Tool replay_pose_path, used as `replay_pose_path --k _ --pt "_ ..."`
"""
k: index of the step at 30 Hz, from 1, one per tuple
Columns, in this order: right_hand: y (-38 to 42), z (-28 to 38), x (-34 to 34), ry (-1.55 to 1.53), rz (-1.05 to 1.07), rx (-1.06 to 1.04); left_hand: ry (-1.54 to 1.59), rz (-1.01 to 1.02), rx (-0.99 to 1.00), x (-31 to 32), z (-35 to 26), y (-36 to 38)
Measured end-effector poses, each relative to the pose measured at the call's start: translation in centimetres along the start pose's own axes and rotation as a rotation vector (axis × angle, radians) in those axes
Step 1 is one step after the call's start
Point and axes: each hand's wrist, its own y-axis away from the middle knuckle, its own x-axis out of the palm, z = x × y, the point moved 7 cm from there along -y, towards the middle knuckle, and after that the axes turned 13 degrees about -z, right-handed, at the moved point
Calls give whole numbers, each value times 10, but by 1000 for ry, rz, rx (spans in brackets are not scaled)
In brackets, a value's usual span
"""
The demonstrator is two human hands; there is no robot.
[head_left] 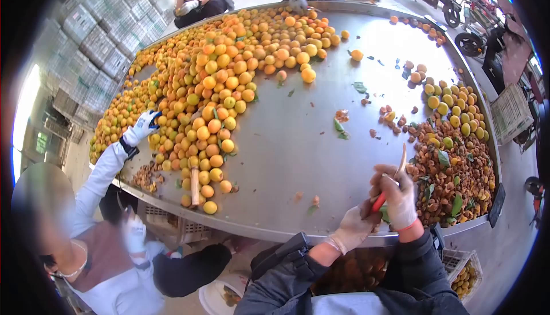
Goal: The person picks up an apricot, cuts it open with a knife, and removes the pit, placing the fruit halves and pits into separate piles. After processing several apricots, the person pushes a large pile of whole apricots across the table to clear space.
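At the table's near edge, my right hand (399,197), in a pale glove, is closed round a knife; its red handle (378,202) shows between my hands and its thin curved blade (403,157) points up. My left hand (350,228), also gloved, is closed just beside it, touching or nearly touching the right. Dark brownish matter shows at its fingertips, but I cannot make out what it holds. Right of my hands lies a heap of brown fruit scraps (452,172) with green leaves. Beyond it sit several whole yellow-green apricots (458,106).
A large pile of orange apricots (223,74) covers the left of the metal table (292,166). A wooden handle (195,186) lies at its near end. On the left, a co-worker's gloved hand (140,129) reaches into it. Crates (513,113) and scooters (472,34) stand right.
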Motion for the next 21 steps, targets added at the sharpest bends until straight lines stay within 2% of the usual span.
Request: replay_pose_path --k 1,2,3,5,6,7,8,9,10,11,13,15,17,19,21 --pt "-5 2 -6 -66 12 -52 -177 -86 212 -9 -16 5" --pt "-28 -7 -23 13 54 -235 -353 -171 427 -14 -34 13" --pt "-18 17 -18 -127 11 -158 -337 -175 441 -17 -44 19" --pt "-22 24 -28 -89 -100 -205 -158 -444 668 -41 -79 44" --pt "-20 18 -21 66 -100 -177 -6 -480 696 -52 -82 49" --pt "-18 8 -12 219 -98 -149 17 -494 715 -60 -87 57" --pt "-13 -6 7 336 -5 -108 140 -483 665 -69 -88 65" --pt "-5 -28 29 316 65 14 254 -469 611 -77 -87 73" --pt "9 -29 60 418 181 -42 258 -485 619 -85 -90 82" --pt "21 -28 93 514 289 -98 287 -524 685 -94 -95 93" --pt "48 -14 166 633 503 -362 313 -554 750 -110 -105 105" --pt "70 -12 235 581 788 -607 464 -711 815 -139 -110 121" --pt "87 -25 299 527 866 -879 405 -981 1018 -174 -127 145" --pt "102 -32 350 674 899 -749 602 -956 988 -188 -145 164" --pt "119 -48 385 1038 944 -579 547 -971 1018 -198 -148 166"
